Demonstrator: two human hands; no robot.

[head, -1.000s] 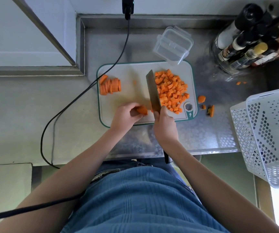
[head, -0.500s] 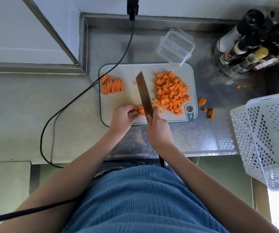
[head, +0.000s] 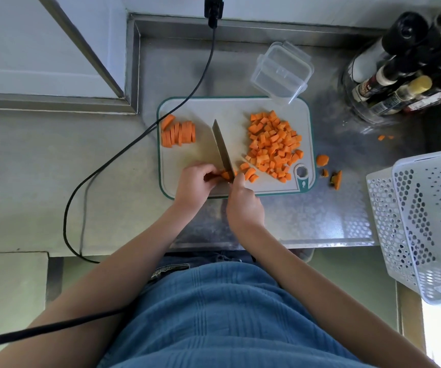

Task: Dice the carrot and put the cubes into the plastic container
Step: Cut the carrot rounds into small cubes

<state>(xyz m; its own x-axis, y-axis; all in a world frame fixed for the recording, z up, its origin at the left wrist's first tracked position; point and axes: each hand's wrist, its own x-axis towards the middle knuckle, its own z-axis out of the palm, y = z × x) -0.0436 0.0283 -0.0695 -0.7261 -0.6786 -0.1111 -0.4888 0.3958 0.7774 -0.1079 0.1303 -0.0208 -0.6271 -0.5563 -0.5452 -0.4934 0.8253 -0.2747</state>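
- We see our left hand [head: 194, 185] at the near edge of the cutting board [head: 206, 160], at about 7 o'clock on it, fingers curled to pinch a small carrot piece [head: 224, 175] against the board.
- Our right hand [head: 243, 203] sits just to the right of the left one, fingers wrapped round the handle of the knife [head: 222, 150]; the handle itself is hidden inside the fist.
- The blade points away from us toward 11 o'clock, and its heel is down on the carrot piece, right beside our left fingertips.
- The diced carrot cubes [head: 273, 144] lie heaped on the right half of the board, from its centre out toward 3 o'clock, with a few loose ones trailing down to 5 o'clock, close to our right hand.
- A row of carrot slabs [head: 178, 132] stands on edge at the board's 10 o'clock corner, well apart from the blade.
- The plastic container [head: 283, 71] sits at 1 o'clock off the board, clear and tilted, its near corner overlapping the board's far edge; no carrot shows inside it.
- Some carrot scraps [head: 328, 171] lie on the steel counter [head: 307, 216] just off the board's right edge at 4 o'clock, and two small bits lie farther out toward 3 o'clock.
- A cluster of bottles [head: 400, 75] stands at 2 o'clock on the counter, and a white perforated basket [head: 426, 221] hangs over the counter's right edge at 4 o'clock.
- A black cable [head: 139, 136] runs from the wall at 12 o'clock, crosses the board's far left corner and loops down to 8 o'clock.
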